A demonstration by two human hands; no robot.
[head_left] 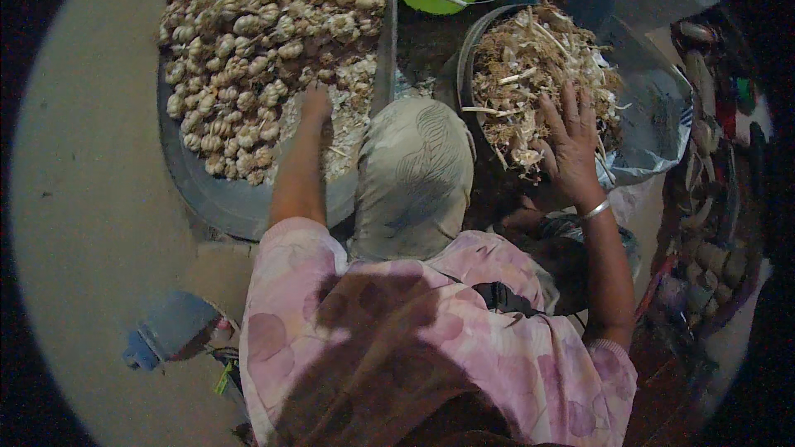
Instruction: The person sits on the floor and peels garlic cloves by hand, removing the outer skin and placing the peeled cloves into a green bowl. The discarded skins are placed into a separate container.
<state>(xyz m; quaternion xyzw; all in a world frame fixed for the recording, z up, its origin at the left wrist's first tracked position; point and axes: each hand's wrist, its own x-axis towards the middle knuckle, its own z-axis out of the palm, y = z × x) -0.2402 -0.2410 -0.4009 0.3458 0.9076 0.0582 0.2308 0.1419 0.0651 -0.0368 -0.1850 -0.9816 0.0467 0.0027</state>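
Heaped garlic bulbs (242, 68) fill much of a large oval basin (217, 198) before me on the left. My left hand (315, 104) reaches down among them, beside a bed of loose garlic skins and bits (345, 118). Its fingertips are hidden, so I cannot see whether they grasp a bulb. On the right, my right hand (572, 149), with a metal bangle at the wrist, lies with fingers spread on a pile of dry garlic stalks, roots and skins (528, 68). That pile rises above the rim of a round dark container (466, 68).
A green bucket (428, 0) with a wire handle holds garlic pieces behind the containers. My cloth-covered knee (413, 180) sits between basin and container. Plastic sheeting (652, 105) lies to the right. A blue jug-like container (177, 326) rests on the floor at lower left.
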